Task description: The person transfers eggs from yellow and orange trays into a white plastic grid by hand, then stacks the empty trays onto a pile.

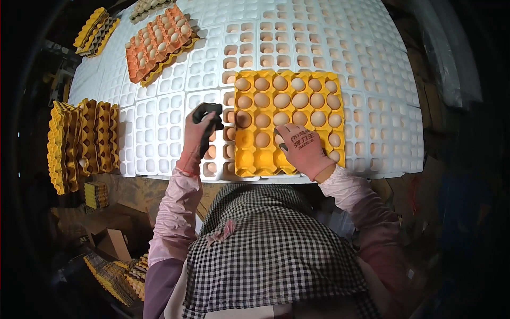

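Observation:
A yellow egg tray (pixel 246 158) lies on white foam egg trays, with eggs filling its far rows and bare cups at its near left. My right hand (pixel 305 149), in a pink glove with dark fingertips, reaches over the near part of this tray. Its thumb and fingers close around a pale egg (pixel 279 138), which they partly cover. My left hand (pixel 202 129), gloved in pink and black, hovers left of the yellow tray above the foam trays. Its fingers are curled; whether they hold anything is hidden. Foam cells beside it hold brown eggs (pixel 210 169).
An orange tray of eggs (pixel 153 48) rests on a yellow one at the far left. Stacked yellow trays (pixel 89 139) stand at the table's left edge, with another stack (pixel 95 34) behind. A cardboard box (pixel 113 243) sits below on the left.

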### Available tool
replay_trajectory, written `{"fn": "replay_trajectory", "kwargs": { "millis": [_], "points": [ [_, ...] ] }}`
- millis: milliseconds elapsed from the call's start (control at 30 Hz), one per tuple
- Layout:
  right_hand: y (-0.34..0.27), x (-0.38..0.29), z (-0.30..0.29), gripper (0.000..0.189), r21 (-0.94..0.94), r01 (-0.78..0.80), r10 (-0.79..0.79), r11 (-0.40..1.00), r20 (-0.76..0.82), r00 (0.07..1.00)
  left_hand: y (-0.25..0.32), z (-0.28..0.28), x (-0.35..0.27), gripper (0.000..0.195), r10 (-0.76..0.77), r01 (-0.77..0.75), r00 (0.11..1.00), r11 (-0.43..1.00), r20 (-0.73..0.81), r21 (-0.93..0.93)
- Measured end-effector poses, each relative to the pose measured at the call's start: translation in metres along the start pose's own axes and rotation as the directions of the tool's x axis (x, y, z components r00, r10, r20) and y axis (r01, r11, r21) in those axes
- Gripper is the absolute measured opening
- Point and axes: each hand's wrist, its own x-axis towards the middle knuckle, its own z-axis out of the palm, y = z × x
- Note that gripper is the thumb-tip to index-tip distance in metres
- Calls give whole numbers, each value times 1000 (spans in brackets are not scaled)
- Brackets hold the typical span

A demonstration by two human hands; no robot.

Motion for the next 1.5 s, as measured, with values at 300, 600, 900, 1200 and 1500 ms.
{"fn": "replay_trajectory", "kwargs": {
  "millis": [300,600,900,1200,1500],
  "points": [
    [58,-41,-59,41,988,-142,414,-59,154,897,1,43,-12,43,247,-306,939,277,240,911],
    [27,35,-24,22,-475,-95,87,875,-38,995,3,15,-12,49,49,-38,993,994,108,-98],
    [30,36,-41,37,-297,-119,140,947,50,989,8,90,4,22,138,-444,888,0,439,896],
    [-42,68,-42,42,606,-111,174,788,-47,984,-26,-85,11,40,168,139,953,495,-252,858],
    [-130,183,80,43,40,-171,156,984,247,956,-42,-102,64,38,186,-70,981,592,-52,803]
  ]
}}
